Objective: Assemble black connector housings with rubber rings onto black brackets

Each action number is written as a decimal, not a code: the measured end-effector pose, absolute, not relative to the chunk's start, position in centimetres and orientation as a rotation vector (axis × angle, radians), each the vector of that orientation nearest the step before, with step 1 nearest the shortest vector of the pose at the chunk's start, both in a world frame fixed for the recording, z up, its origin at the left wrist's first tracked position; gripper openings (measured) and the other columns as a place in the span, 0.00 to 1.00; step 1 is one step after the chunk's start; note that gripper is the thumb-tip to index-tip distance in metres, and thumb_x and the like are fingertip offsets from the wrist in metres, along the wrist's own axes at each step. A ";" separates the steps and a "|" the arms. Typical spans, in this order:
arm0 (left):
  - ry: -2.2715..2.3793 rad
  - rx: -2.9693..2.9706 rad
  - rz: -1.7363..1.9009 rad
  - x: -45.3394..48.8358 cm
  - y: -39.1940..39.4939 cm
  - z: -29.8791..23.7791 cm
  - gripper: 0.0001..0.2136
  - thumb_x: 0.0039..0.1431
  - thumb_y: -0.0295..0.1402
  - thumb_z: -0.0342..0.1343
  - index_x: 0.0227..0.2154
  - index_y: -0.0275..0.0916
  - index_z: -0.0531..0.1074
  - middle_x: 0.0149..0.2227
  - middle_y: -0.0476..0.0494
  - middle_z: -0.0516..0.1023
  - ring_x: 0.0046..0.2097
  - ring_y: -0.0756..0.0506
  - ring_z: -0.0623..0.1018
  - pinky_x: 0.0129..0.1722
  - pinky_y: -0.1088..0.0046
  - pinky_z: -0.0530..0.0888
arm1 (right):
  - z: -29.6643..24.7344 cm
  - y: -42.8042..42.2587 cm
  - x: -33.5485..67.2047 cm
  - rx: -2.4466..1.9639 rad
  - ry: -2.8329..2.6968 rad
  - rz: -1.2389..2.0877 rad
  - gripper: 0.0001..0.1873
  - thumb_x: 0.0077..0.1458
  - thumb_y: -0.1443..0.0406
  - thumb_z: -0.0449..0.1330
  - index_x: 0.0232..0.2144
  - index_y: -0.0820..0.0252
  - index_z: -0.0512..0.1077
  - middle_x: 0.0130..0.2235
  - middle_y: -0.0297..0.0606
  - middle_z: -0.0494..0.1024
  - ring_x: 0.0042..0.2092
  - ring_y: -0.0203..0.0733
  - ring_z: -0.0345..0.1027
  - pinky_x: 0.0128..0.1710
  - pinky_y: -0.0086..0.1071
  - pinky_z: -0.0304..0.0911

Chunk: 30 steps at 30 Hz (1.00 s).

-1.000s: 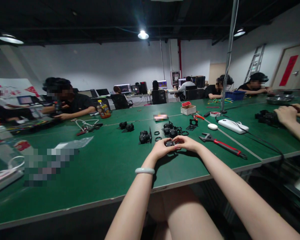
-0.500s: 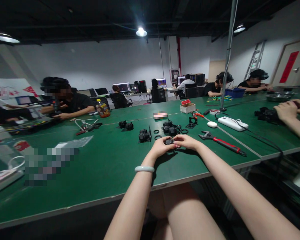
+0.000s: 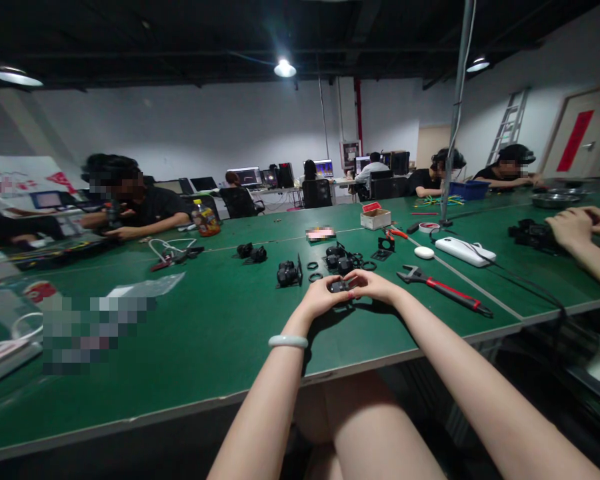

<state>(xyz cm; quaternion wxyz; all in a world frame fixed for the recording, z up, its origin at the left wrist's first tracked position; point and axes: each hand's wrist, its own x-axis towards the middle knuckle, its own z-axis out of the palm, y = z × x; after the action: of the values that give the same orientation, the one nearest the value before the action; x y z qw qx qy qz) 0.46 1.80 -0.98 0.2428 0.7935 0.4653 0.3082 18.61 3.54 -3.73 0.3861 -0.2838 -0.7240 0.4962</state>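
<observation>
My left hand (image 3: 321, 296) and my right hand (image 3: 373, 287) meet over the near part of the green table (image 3: 220, 333). Between them is a small black part (image 3: 337, 287), mostly covered by my fingers; its exact kind does not show. Both hands are closed on it from either side. Just beyond lie black camera-like modules (image 3: 344, 259) in a cluster, with black rings (image 3: 315, 277) beside them. Another black module (image 3: 287, 273) with an upright plate stands to the left of my hands. A black bracket (image 3: 383, 249) lies behind my right hand.
To the right rest an adjustable wrench (image 3: 447, 291) with a red and black handle, a white oval object (image 3: 424, 253) and a white power strip (image 3: 465, 251). A metal pole (image 3: 455, 127) rises from the table. A co-worker's hands (image 3: 575, 227) hold black parts at the right.
The fingers of my right hand have shifted slightly around the black part and arch a little more. My left hand stays almost where it was. The view has tilted very slightly.
</observation>
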 end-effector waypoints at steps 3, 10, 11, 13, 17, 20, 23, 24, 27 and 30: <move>1.284 2.170 0.852 0.4 1.7 -0.8 0.30 0.36 0.46 0.57 0.44 0.34 0.66 0.44 0.39 0.71 0.45 0.40 0.70 0.43 0.67 0.66 | -3.6 3.5 18.6 -0.696 -1.882 1.222 0.22 0.38 0.64 0.62 0.39 0.62 0.64 0.36 0.38 0.70 0.35 0.36 0.64 0.34 0.29 0.60; 1.321 2.200 0.850 0.4 1.4 -0.6 0.29 0.37 0.47 0.56 0.43 0.35 0.67 0.42 0.41 0.72 0.43 0.41 0.71 0.42 0.69 0.67 | -3.9 3.8 18.4 -0.707 -1.891 1.214 0.20 0.39 0.64 0.61 0.38 0.63 0.65 0.35 0.38 0.70 0.36 0.37 0.64 0.34 0.30 0.61; 1.320 2.208 0.846 0.4 1.4 -0.6 0.29 0.38 0.47 0.56 0.43 0.35 0.67 0.42 0.41 0.72 0.43 0.41 0.71 0.42 0.69 0.67 | -3.9 3.8 18.4 -0.708 -1.890 1.216 0.20 0.39 0.64 0.61 0.38 0.63 0.66 0.35 0.38 0.71 0.35 0.37 0.64 0.34 0.30 0.61; 1.332 2.218 0.839 0.4 1.4 -0.6 0.29 0.38 0.48 0.56 0.43 0.36 0.67 0.42 0.41 0.72 0.42 0.40 0.71 0.41 0.69 0.67 | -4.0 3.8 18.4 -0.709 -1.885 1.216 0.20 0.39 0.64 0.61 0.38 0.63 0.66 0.35 0.38 0.71 0.35 0.36 0.64 0.34 0.29 0.61; 1.345 2.221 0.843 0.3 1.5 -0.8 0.29 0.38 0.48 0.56 0.43 0.35 0.67 0.42 0.41 0.72 0.43 0.40 0.71 0.41 0.69 0.67 | -3.9 3.8 18.4 -0.710 -1.874 1.238 0.20 0.39 0.64 0.61 0.38 0.63 0.66 0.34 0.37 0.71 0.34 0.36 0.65 0.33 0.29 0.61; 1.322 2.223 0.844 0.3 1.6 -0.9 0.29 0.39 0.48 0.55 0.44 0.36 0.66 0.43 0.41 0.71 0.44 0.41 0.71 0.42 0.69 0.67 | -3.7 3.7 18.4 -0.715 -1.865 1.259 0.20 0.39 0.64 0.61 0.37 0.63 0.66 0.34 0.38 0.71 0.34 0.36 0.65 0.33 0.30 0.61; 1.324 2.225 0.841 0.3 1.7 -0.9 0.29 0.38 0.48 0.56 0.44 0.35 0.66 0.43 0.40 0.71 0.44 0.40 0.71 0.43 0.69 0.67 | -3.5 3.6 18.4 -0.724 -1.863 1.241 0.19 0.38 0.64 0.61 0.37 0.63 0.67 0.36 0.38 0.71 0.37 0.38 0.64 0.35 0.31 0.61; 1.328 2.223 0.844 0.3 1.7 -0.9 0.29 0.37 0.48 0.56 0.44 0.35 0.67 0.43 0.40 0.71 0.44 0.40 0.71 0.43 0.69 0.66 | -3.4 3.5 18.4 -0.726 -1.863 1.237 0.20 0.37 0.65 0.61 0.36 0.63 0.67 0.36 0.38 0.71 0.37 0.38 0.64 0.36 0.31 0.61; 1.325 2.209 0.848 0.4 1.7 -0.8 0.30 0.37 0.46 0.57 0.44 0.34 0.66 0.43 0.40 0.71 0.43 0.41 0.71 0.43 0.69 0.67 | -3.1 3.2 18.4 -0.712 -1.856 1.250 0.21 0.37 0.65 0.62 0.38 0.62 0.66 0.37 0.39 0.70 0.37 0.38 0.64 0.34 0.30 0.61; 1.310 2.202 0.838 0.4 1.6 -0.7 0.29 0.37 0.45 0.57 0.44 0.34 0.66 0.42 0.40 0.72 0.41 0.42 0.72 0.42 0.69 0.67 | -3.0 3.0 18.4 -0.687 -1.834 1.265 0.23 0.36 0.67 0.62 0.39 0.62 0.65 0.38 0.38 0.69 0.36 0.36 0.63 0.33 0.29 0.62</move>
<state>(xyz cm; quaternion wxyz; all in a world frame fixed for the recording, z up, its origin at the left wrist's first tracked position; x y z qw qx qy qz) 0.41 1.58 -0.71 0.2209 0.7967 0.4739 0.3031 18.40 3.03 -2.97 0.3940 -0.2710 -0.7229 0.4988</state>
